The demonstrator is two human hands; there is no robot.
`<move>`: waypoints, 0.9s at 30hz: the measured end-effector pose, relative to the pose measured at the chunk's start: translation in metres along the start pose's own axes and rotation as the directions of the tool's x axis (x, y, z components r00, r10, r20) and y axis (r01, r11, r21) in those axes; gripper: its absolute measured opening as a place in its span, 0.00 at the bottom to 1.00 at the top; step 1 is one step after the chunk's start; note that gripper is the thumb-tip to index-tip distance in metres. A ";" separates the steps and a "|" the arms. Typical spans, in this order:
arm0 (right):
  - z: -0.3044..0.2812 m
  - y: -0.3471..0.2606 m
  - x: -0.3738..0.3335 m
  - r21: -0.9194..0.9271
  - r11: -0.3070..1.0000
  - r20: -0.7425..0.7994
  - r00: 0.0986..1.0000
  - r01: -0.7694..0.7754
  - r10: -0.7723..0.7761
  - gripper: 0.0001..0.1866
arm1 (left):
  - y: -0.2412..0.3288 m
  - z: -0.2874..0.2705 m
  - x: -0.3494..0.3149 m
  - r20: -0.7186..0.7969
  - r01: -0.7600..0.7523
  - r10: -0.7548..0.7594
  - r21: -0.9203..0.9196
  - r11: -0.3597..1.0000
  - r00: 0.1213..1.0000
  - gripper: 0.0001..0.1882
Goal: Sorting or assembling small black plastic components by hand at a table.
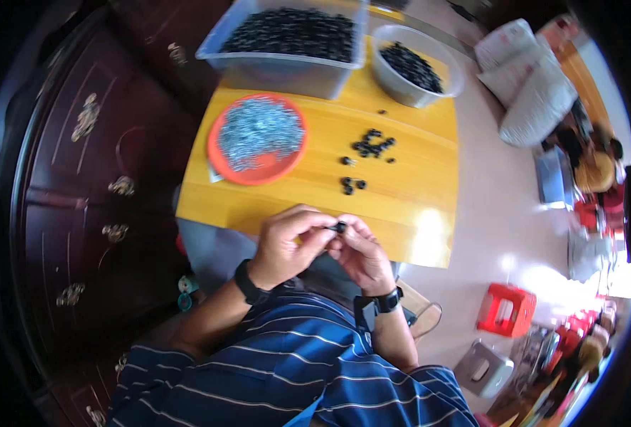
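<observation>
Just beyond the near edge of the table, my left hand and my right hand meet fingertip to fingertip. Between them is a small round black plastic part, pinched by the thumb and fingers of both hands. Whether my left fingertips also grip a tiny metal piece is too small to tell. Farther up the table lies a loose cluster of similar black parts. Closer to my hands sits a small group of three black parts. One part above that group shows a silvery bit.
An orange-red plate of small silvery metal pieces stands at the table's left. Behind it is a large clear bin of black parts; a round clear tub holds more. Dark cabinets flank the left; a red stool stands right.
</observation>
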State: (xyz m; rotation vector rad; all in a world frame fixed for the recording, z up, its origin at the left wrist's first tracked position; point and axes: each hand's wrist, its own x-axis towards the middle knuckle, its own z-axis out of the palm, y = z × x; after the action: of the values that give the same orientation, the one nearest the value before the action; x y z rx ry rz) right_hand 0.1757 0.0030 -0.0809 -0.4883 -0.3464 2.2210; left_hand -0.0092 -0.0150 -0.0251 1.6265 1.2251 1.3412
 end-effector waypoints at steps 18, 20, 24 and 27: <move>0.002 0.002 -0.012 -0.347 0.922 -0.024 0.981 0.172 -0.192 0.11 | 0.006 0.006 0.011 0.118 -0.018 0.009 0.071 0.997 0.993 0.09; 0.005 0.001 -0.013 -0.445 0.880 -0.018 0.980 0.168 -0.197 0.11 | 0.002 0.005 0.010 0.133 -0.054 0.041 0.095 0.994 0.990 0.10; 0.008 0.002 -0.013 -0.441 0.879 -0.035 0.975 0.181 -0.219 0.11 | 0.004 0.005 0.009 0.144 -0.046 0.034 0.086 0.995 0.989 0.10; 0.005 0.004 -0.012 -0.477 0.853 -0.037 0.965 0.213 -0.261 0.11 | 0.002 0.004 0.008 0.166 -0.101 0.081 0.116 0.988 0.983 0.09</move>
State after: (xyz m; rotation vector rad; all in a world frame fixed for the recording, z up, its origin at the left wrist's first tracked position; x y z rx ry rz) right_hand 0.1777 -0.0091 -0.0758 -0.7681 -0.8577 1.8548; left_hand -0.0043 -0.0078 -0.0214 1.8600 1.1698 1.1814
